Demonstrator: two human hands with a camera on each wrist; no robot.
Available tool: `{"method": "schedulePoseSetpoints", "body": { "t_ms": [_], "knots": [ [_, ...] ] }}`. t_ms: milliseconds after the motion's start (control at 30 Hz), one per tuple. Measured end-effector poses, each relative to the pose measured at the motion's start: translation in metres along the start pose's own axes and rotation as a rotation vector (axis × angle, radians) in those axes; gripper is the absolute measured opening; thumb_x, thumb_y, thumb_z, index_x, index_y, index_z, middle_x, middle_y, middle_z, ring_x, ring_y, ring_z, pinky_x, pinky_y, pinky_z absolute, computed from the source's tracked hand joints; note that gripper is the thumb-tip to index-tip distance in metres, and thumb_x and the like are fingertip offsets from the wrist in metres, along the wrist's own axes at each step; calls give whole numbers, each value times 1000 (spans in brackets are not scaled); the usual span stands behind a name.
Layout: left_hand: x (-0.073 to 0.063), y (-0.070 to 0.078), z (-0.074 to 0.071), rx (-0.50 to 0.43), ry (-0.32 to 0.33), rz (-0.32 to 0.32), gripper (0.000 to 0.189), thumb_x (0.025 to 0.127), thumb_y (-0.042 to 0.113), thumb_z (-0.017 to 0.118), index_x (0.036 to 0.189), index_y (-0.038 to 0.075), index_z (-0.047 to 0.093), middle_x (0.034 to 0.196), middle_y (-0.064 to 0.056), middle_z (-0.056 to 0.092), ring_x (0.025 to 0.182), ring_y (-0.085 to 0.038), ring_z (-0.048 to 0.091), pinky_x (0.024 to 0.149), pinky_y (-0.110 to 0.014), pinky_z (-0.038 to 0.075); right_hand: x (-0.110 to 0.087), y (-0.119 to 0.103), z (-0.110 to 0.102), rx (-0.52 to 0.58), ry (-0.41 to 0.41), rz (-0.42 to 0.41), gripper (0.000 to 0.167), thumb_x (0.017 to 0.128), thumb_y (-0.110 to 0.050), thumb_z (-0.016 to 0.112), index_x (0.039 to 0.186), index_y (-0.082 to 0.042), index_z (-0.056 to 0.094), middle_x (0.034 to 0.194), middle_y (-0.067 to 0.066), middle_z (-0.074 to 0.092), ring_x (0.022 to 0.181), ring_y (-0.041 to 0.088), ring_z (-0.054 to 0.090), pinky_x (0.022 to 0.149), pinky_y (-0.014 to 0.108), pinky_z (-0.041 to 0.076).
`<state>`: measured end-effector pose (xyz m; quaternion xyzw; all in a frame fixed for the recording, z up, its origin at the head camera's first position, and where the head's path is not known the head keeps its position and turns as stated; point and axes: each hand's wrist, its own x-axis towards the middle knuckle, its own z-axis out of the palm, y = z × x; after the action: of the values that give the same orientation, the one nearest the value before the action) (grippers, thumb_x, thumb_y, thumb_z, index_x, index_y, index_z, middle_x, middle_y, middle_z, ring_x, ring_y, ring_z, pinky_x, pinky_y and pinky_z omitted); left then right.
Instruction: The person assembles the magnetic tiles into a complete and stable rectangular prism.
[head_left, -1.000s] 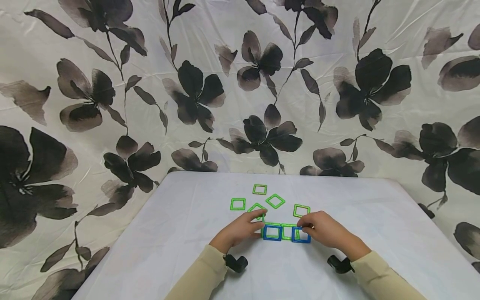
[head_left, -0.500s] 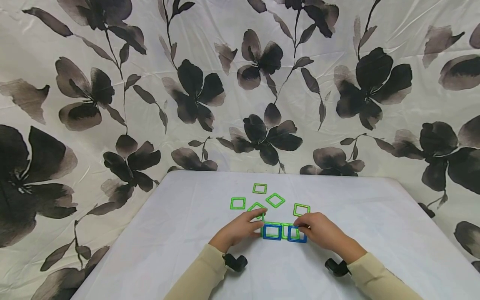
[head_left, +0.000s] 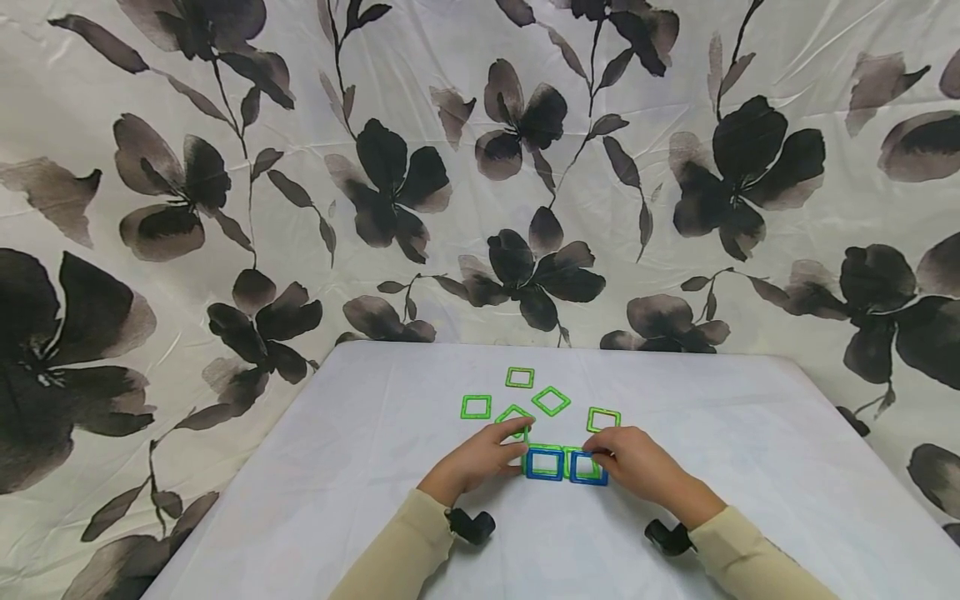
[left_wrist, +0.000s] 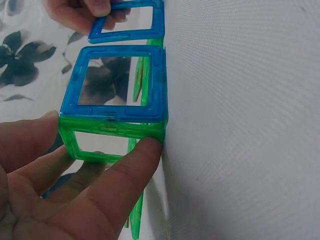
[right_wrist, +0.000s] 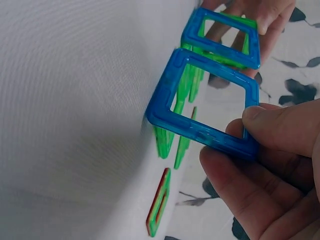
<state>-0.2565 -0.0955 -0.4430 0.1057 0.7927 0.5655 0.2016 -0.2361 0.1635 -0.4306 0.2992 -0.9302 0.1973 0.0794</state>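
My left hand (head_left: 480, 458) grips an upright green magnetic tile (left_wrist: 105, 126), its thumb and fingers at the tile's edges. That tile's edge meets an upright blue square magnetic tile (left_wrist: 156, 80). In my right hand (head_left: 637, 462), a second blue square magnetic tile (right_wrist: 205, 137) is pinched near its upper corner between thumb and fingers. It stands nearly upright beside the first blue tile, with a narrow gap between them in the left wrist view. Behind the two blue tiles, green tiles lie on the table, partly hidden.
Several loose green square tiles lie behind the hands, among them one at the left (head_left: 464, 407), one at the back (head_left: 520, 386) and one near the right hand (head_left: 603, 410). A white cloth covers the table (head_left: 375, 400); a flowered curtain (head_left: 465, 200) hangs behind it.
My right hand has moved left with its blue tile, closing in on the other blue tile. The left hand has kept its place.
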Motion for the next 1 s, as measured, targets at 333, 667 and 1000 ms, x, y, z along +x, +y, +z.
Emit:
{"method": "schedulePoseSetpoints", "body": {
  "t_ms": [333,667,1000],
  "knots": [
    [0,0,0,-7,-3,6,51,98,15,55,148,18,42,156,-5,35,124,-26,56,93,-45,54,1,-4,1,-3,12,-3,14,87,-7,69,98,-13,75,95,-4,73,92,15,69,79,34,57],
    [3,-2,-1,5,-10,14,50,99,14,54,148,18,42,156,-6,34,123,-23,56,92,-42,55,1,-4,1,-4,22,-26,15,87,-7,69,98,-14,75,96,-3,74,93,16,69,80,34,57],
    [4,-2,0,12,-5,6,51,99,15,54,148,18,42,157,-6,33,129,-27,52,93,-43,55,2,-4,5,-5,33,-45,14,87,-7,69,98,-13,74,96,-3,73,93,15,69,80,33,57]
  ]
}}
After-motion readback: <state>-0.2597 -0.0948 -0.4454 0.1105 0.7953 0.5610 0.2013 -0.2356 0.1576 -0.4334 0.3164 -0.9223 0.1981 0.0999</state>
